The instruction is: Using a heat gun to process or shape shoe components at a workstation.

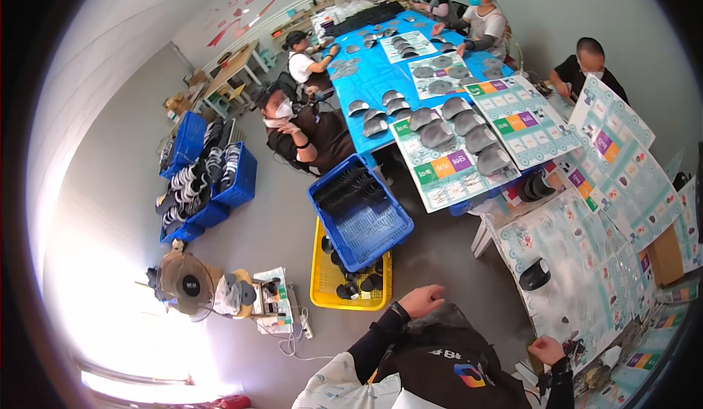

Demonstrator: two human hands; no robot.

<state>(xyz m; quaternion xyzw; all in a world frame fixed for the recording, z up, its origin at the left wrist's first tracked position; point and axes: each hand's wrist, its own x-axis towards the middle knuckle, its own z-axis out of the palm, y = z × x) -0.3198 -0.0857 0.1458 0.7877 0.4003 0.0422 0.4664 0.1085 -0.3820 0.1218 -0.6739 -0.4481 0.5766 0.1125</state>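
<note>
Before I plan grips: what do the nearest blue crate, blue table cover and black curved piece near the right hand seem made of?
Blue crate: likely moulded plastic, faintly glossy, perforated lattice. Blue cover: slight sheen, perhaps plastic sheeting. Black curved piece: smooth, shiny highlight; plastic or coated fabric, unclear.

A glossy black, curved shell piece [535, 274] lies by itself on the worktop covered in pale, teal-printed sheets [564, 300], its rounded outline plain to see from here, a pale highlight along one edge. Across the room's grey floor [447, 251], a rectangular blue plastic crate with latticed sides [366, 229] sits askew over a yellow plastic basket [351, 304], covering much of it. Dark curved pieces [348, 193] nest in close rows at the crate's far end, its near end bare. Small black pieces [348, 290] lie loosely jumbled in the basket's uncovered part.
</note>
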